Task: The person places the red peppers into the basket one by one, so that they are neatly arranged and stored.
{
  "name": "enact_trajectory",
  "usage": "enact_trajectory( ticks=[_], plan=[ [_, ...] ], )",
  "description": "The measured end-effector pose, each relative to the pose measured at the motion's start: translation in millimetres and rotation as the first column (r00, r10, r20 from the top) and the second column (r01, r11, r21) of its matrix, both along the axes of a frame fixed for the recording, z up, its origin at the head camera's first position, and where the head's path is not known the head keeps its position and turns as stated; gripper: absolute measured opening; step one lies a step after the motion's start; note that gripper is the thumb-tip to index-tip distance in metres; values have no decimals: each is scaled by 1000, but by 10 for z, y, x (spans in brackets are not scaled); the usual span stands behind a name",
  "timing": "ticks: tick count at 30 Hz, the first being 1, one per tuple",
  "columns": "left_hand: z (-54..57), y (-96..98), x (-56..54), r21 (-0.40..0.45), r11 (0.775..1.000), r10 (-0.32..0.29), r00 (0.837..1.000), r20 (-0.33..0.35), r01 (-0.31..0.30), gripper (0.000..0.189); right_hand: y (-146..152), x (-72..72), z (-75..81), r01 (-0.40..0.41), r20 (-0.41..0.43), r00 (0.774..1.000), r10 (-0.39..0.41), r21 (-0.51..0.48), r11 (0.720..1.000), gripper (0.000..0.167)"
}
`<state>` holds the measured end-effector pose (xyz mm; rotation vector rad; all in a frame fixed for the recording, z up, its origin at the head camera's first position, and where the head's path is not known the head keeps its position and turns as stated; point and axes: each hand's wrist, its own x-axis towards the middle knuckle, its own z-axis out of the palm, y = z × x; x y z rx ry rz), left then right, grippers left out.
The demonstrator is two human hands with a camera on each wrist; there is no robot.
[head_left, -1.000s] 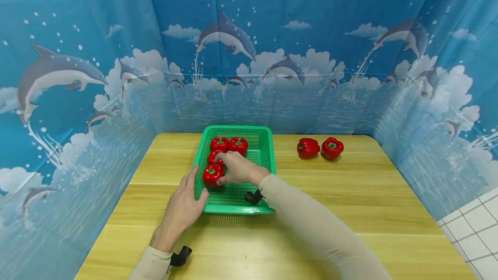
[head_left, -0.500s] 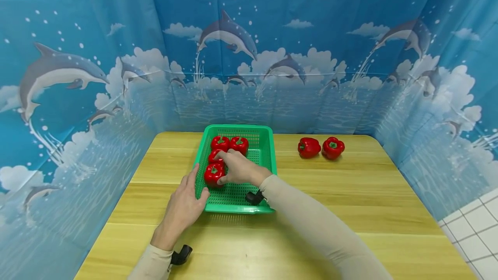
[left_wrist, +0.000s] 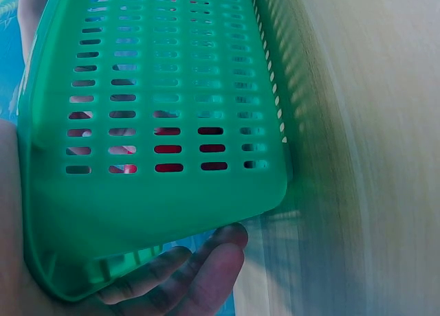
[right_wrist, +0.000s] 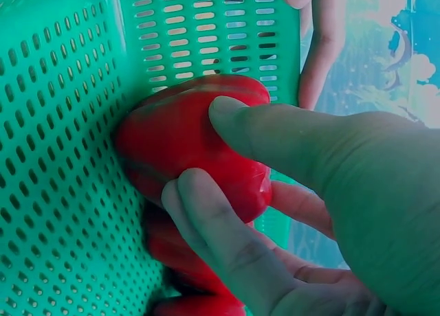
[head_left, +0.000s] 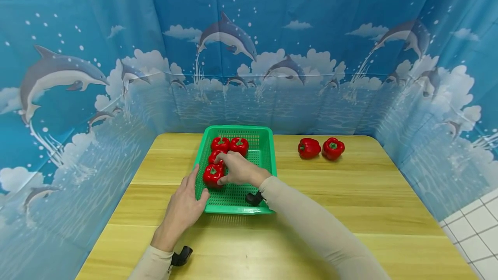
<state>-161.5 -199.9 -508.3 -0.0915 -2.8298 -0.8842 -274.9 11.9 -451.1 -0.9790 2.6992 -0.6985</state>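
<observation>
Inside basket, red pepper, gripping fingers

Six red peppers, one green basket, one table

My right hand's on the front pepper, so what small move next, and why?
Probably ease the right hand off the front red pepper: that pepper's already inside the green basket, and two more peppers lie outside on the table.

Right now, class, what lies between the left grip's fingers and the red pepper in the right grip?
The green basket's left wall: the head view shows the left grip's fingers outside it, the red pepper inside.
</observation>
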Motion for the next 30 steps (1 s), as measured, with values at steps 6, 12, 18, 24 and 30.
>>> enact_trajectory(
  ticks=[6,12,18,24,30],
  plan=[
    [4,11,-7,-5,1000,-1,1000,3,1,87,35,20,10,10,-2,1000,-10,-7,1000,67],
    [20,15,-5,-13,1000,5,1000,-1,-5,87,103,54,75,5,14,1000,-4,-41,999,73],
    [20,17,-2,-19,1000,5,1000,0,-5,87,209,42,112,-1,11,1000,2,-75,997,72],
    [10,16,1,-11,1000,6,1000,7,-6,88,383,29,165,10,13,1000,-9,-133,991,64],
    [6,20,0,-7,1000,8,1000,7,-8,88,576,16,195,28,-52,998,-37,-162,986,57]
  ],
)
